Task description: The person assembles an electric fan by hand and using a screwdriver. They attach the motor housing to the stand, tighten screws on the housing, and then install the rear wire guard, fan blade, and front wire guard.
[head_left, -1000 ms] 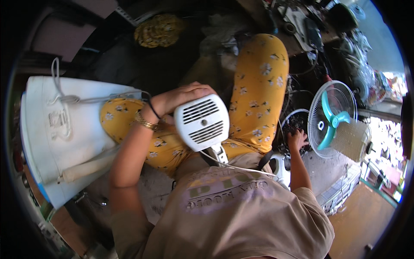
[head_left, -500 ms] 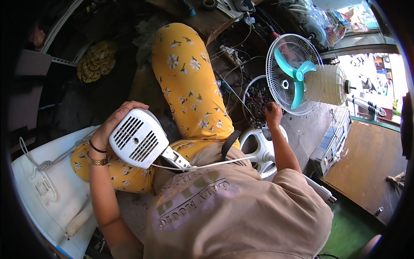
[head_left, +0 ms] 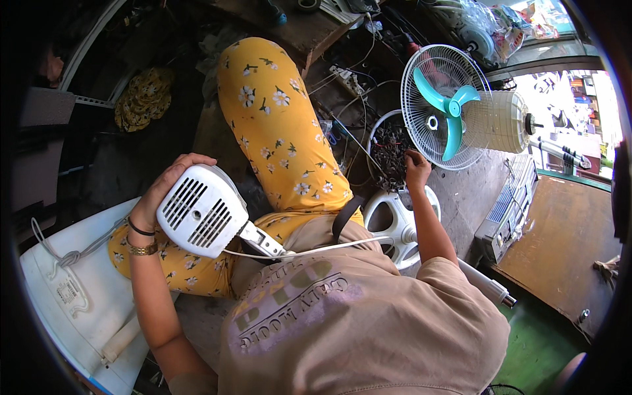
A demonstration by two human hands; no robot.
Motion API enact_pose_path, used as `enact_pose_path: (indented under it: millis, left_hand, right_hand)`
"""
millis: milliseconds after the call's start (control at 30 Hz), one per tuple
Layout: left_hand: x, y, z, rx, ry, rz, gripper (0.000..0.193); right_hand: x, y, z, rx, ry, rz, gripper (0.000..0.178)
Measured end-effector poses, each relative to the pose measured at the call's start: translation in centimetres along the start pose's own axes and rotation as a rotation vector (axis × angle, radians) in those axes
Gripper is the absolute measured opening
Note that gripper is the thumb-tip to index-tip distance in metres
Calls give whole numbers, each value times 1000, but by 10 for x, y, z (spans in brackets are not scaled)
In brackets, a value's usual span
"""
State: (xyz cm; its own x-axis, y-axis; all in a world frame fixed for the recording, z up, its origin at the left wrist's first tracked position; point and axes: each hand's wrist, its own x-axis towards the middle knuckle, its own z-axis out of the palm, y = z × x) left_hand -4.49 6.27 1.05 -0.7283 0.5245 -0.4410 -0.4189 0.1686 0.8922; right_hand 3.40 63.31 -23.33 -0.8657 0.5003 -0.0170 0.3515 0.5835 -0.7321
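On my lap rests a white fan motor housing (head_left: 200,212) with slotted vents, tilted, joined to a bracket and a white cord (head_left: 316,250). My left hand (head_left: 157,191) is wrapped round its far left side, fingers over the top edge. My right hand (head_left: 417,171) is at the near right edge of a round basin (head_left: 376,125) heaped with small dark parts, probably screws (head_left: 390,150). Its fingers are bent together over the heap; whatever they pinch is too small to make out. Just below that hand stands a white spoked fan base (head_left: 388,214).
A fan grille with turquoise blades (head_left: 454,106) stands beyond the basin at the right. Cords and a power strip (head_left: 347,80) lie behind the basin. A white panel (head_left: 72,296) with a tied cord is at my left, a brown board (head_left: 559,243) at the right.
My right hand has gone from a closed fist above the basin's edge to fingers bent down at the dark parts. The left hand still holds the motor housing; the whole view has shifted slightly.
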Motion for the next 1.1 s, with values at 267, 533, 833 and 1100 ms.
enact_pose_path:
  millis: [267, 533, 833, 1100]
  left_hand:
    - [0, -4, -4, 91, 8, 41, 62]
    - [-1, -10, -4, 48, 9, 33, 66]
    - [2, -5, -5, 72, -18, -36, 84]
    - [-1, -12, -8, 74, 6, 67, 55]
  right_hand:
    - [8, 14, 6, 417, -23, 203, 15]
    - [4, 15, -2, -230, -74, -194, 20]
    - [49, 2, 26, 1525, 297, 940, 76]
    - [77, 23, 45, 1727, 524, 872, 44]
